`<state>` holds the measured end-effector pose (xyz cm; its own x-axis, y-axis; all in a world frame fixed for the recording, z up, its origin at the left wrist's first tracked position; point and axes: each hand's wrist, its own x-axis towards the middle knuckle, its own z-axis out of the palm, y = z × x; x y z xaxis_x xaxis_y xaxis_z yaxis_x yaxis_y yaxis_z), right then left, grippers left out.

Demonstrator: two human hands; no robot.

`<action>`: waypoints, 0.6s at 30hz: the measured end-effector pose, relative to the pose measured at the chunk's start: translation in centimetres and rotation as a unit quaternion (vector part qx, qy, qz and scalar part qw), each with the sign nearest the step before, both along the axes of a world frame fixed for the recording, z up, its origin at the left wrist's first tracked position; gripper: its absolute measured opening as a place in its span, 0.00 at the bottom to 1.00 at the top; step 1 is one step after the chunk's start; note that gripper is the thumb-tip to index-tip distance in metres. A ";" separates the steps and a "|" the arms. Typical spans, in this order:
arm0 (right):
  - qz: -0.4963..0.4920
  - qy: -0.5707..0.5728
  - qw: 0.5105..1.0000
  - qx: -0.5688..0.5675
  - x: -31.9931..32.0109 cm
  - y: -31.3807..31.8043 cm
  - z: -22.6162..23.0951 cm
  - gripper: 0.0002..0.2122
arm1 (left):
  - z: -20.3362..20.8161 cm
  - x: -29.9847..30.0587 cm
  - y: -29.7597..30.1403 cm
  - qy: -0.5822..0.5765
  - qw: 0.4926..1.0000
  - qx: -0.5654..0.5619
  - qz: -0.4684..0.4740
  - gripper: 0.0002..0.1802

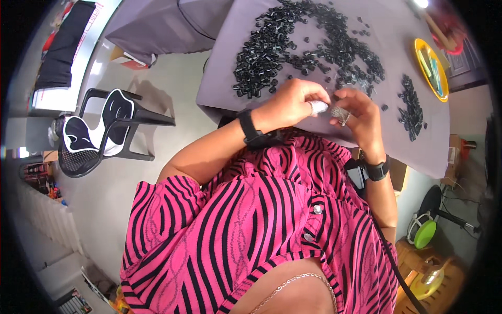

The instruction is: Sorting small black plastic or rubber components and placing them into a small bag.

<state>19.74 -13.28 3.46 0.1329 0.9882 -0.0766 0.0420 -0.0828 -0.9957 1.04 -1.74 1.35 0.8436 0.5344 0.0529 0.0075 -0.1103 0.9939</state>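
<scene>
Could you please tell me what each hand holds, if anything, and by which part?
The left hand seems to pinch a small whitish piece; the right hand holds a silvery, mesh-like bundle. Which part is gripped is unclear.

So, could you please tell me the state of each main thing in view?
Left hand: closed on a small white item.
Right hand: curled around a silvery bundle.
Black pieces: loose, in heaps and scattered.
Table: covered with cloth.
Yellow plate: holding some items.
Chair: upright, unoccupied.
Left wristband: fastened.
</scene>
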 end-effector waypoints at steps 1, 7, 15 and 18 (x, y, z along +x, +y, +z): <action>-0.004 0.002 1.000 -0.002 0.3 0.0 0.3 0.19 | 0.3 -0.7 0.3 -0.009 1.000 -0.014 0.006 0.07; -0.049 -0.112 0.992 -0.010 2.7 0.3 0.4 0.15 | 2.0 -6.4 1.8 0.012 0.994 -0.102 0.048 0.07; 0.047 -0.400 0.907 0.123 0.7 4.6 1.6 0.13 | -0.6 -7.7 3.7 0.011 0.985 -0.103 0.135 0.06; 0.077 -0.424 0.894 0.127 0.0 6.5 1.7 0.13 | -1.0 -7.1 5.0 0.001 0.985 -0.109 0.136 0.07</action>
<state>19.73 -6.82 5.17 -0.1026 0.9711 0.2154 0.7811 0.2127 -0.5870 -6.05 3.22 0.31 0.6682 0.7386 -0.0891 0.0091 0.1117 0.9937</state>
